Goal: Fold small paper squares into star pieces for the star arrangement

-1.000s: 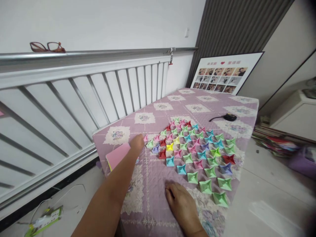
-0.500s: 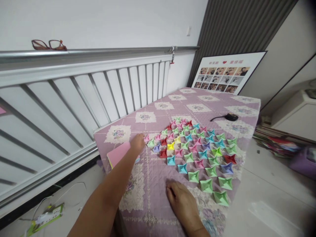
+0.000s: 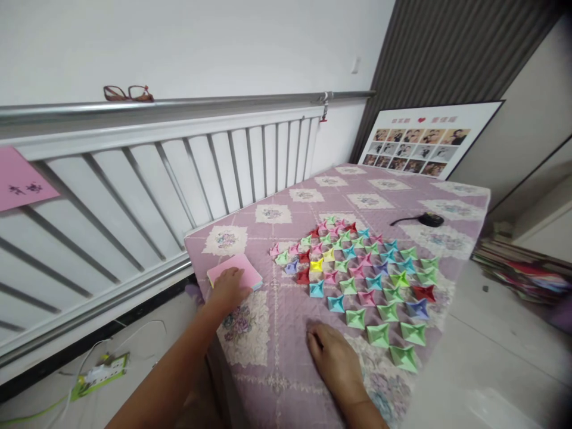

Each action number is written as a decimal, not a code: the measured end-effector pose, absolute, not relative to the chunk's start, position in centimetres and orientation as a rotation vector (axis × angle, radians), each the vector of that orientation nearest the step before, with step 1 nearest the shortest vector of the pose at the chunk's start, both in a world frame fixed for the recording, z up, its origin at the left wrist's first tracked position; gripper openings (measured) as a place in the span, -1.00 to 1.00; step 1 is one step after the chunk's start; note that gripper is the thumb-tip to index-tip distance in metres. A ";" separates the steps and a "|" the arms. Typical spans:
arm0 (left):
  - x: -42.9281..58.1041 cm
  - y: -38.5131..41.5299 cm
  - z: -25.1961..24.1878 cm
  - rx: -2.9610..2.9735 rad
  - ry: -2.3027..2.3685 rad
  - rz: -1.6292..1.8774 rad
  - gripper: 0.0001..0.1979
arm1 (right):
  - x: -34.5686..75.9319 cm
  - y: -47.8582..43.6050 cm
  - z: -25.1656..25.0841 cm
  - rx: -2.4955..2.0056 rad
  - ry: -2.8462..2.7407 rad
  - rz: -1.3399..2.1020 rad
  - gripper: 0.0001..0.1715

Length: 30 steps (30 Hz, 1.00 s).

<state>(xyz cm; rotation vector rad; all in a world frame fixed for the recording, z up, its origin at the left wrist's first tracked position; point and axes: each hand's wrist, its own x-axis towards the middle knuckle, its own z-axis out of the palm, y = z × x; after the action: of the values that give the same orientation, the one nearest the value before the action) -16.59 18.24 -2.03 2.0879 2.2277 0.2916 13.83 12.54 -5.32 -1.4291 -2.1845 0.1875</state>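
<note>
My left hand (image 3: 229,287) rests on a stack of pink paper squares (image 3: 235,271) near the left corner of a table covered with a purple quilted cloth (image 3: 286,310). Its fingers lie on the stack and look loosely curled. My right hand (image 3: 333,359) lies flat on the cloth near the front edge, fingers together, holding nothing. Right of the pink stack, several small folded paper stars (image 3: 357,277) in many colours sit in rows on the cloth.
A black tape measure (image 3: 429,219) lies at the far right of the table. A framed photo collage (image 3: 424,143) leans against the wall behind. A white railing (image 3: 179,167) runs along the left, with red glasses (image 3: 127,93) on top. Paper piles (image 3: 518,268) lie on the floor at right.
My left hand drew back from the edge of the paper stars and came down onto the pink paper stack. The right hand stayed put. The view shifted slightly left.
</note>
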 end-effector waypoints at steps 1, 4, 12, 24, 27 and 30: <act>-16.7 17.9 -2.1 2.081 2.222 0.255 -0.42 | 13.8 12.5 -5.3 -1.433 -2.187 0.190 -0.76; -16.8 17.6 -2.2 2.066 2.190 0.195 -0.48 | 13.8 12.5 -5.3 -1.448 -2.188 0.195 -0.75; -17.3 17.7 -1.6 2.086 2.126 0.245 -0.63 | 13.7 12.4 -5.1 -1.428 -2.175 0.178 -0.74; -18.1 18.9 -0.4 1.824 2.356 0.264 -0.79 | 13.6 12.3 -5.0 -1.452 -2.151 0.193 -0.75; -18.1 19.0 -0.1 1.814 2.363 0.282 -0.81 | 13.6 12.3 -5.0 -1.468 -2.153 0.207 -0.76; -18.1 18.8 0.4 1.820 2.367 0.303 -0.83 | 13.6 12.3 -5.0 -1.469 -2.157 0.234 -0.75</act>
<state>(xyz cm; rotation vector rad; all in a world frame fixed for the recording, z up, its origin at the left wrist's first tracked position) -18.07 18.83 0.41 1.8204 2.3666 0.3028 13.63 12.31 -4.98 -1.4688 -2.1571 0.2335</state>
